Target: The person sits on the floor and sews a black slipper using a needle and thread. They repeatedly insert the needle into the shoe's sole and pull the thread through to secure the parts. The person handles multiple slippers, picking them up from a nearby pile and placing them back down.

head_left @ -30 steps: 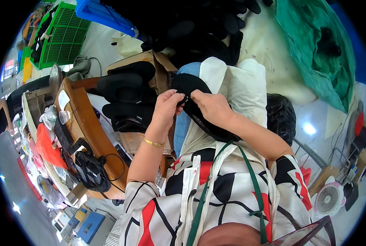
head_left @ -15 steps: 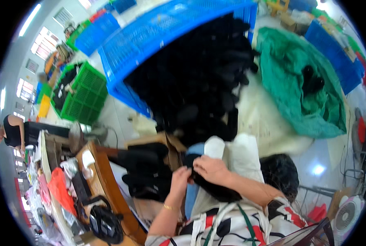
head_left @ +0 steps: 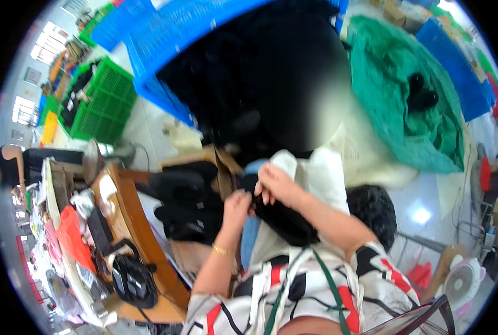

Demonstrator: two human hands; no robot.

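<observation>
1. We find the black slipper-like piece (head_left: 287, 223) lying across the person's lap, on the pale cloth (head_left: 328, 176) over the knees, its near end toward the body.
2. We note the left hand (head_left: 236, 211) with its fingers drawn narrow, apparently pinching the piece's far left edge.
3. We observe the right hand (head_left: 279, 184) just beside it, over the far end, fingers bunched and pointing down. We cannot tell whether they grip the edge, a thread or nothing.
4. We judge the step in hand to be fine fingertip work at that edge; the exact detail is too small and blurred to confirm.
5. In our judgement, the next move calls for a firm left pinch, so that the soft piece does not slide, and a precise right-hand placement at the same spot.
6. To the left we record similar black items (head_left: 186, 187) stacked by a cardboard box (head_left: 226, 163); beyond the knees, a dark heap (head_left: 226, 106), partly blurred, lies against a blue crate (head_left: 173, 44).
</observation>
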